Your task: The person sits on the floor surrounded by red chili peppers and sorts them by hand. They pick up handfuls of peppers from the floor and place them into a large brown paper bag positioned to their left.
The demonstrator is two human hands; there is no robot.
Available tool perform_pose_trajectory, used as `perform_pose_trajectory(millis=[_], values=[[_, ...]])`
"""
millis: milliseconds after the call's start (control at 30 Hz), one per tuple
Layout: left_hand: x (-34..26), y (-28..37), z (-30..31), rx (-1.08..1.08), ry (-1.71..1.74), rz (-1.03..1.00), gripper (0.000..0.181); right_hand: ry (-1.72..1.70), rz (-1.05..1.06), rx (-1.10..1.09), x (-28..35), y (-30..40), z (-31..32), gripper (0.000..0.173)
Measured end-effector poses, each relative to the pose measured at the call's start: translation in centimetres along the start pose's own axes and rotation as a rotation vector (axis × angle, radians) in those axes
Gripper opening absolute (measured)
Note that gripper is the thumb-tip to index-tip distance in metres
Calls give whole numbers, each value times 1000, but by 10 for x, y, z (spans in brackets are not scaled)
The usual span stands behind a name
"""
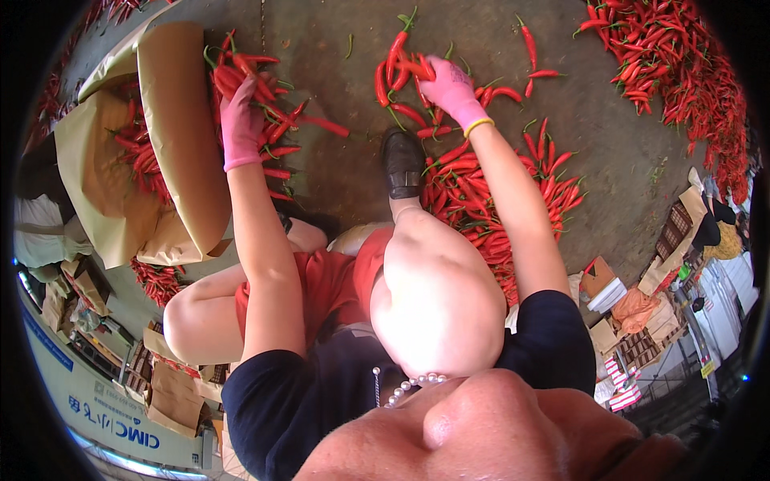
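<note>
My left hand (242, 123), in a pink glove, grips a bunch of long red chili peppers (231, 78) with green stems, just right of a brown paper-lined container (180, 132). Red peppers lie inside that container too. In a pink glove with a yellow cuff, my right hand (451, 90) is closed around a few red chili peppers (415, 67) above the floor, beyond my dark shoe (402, 162). Loose peppers lie beneath and around it. A pile of red peppers (463, 198) spreads on the floor under my right forearm.
A large heap of red peppers (680, 66) covers the floor at the upper right. Single peppers (529, 45) lie on the concrete floor (337, 78). Another small pile (157, 279) is at the left. Cardboard boxes (174, 394) and baskets stand along both lower sides.
</note>
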State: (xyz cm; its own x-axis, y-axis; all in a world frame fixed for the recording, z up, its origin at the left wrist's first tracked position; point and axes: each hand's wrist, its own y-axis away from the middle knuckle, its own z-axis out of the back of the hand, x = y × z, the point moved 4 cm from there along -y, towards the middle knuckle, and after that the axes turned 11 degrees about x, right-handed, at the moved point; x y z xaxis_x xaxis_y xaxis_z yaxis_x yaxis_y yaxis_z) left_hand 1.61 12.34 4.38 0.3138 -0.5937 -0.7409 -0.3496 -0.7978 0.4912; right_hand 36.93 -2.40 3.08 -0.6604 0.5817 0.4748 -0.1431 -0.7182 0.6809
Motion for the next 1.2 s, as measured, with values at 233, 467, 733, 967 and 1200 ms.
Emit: perform_pose_trajectory(millis=[233,467,733,967,1200], values=[[7,65,6,51,322,-110,53,-170,-43,-83,-9,28,11,40],[33,131,36,-37,379,-8,54,-135,322,64,41,43,-47,40],[27,130,26,-121,114,-104,46,832,544,566,152,79,-203,35],[63,70,-36,-13,-307,74,37,287,422,315,28,124,-66,45],[118,-35,-153,101,-1396,-247,56,442,117,402,-46,135,-22,43]])
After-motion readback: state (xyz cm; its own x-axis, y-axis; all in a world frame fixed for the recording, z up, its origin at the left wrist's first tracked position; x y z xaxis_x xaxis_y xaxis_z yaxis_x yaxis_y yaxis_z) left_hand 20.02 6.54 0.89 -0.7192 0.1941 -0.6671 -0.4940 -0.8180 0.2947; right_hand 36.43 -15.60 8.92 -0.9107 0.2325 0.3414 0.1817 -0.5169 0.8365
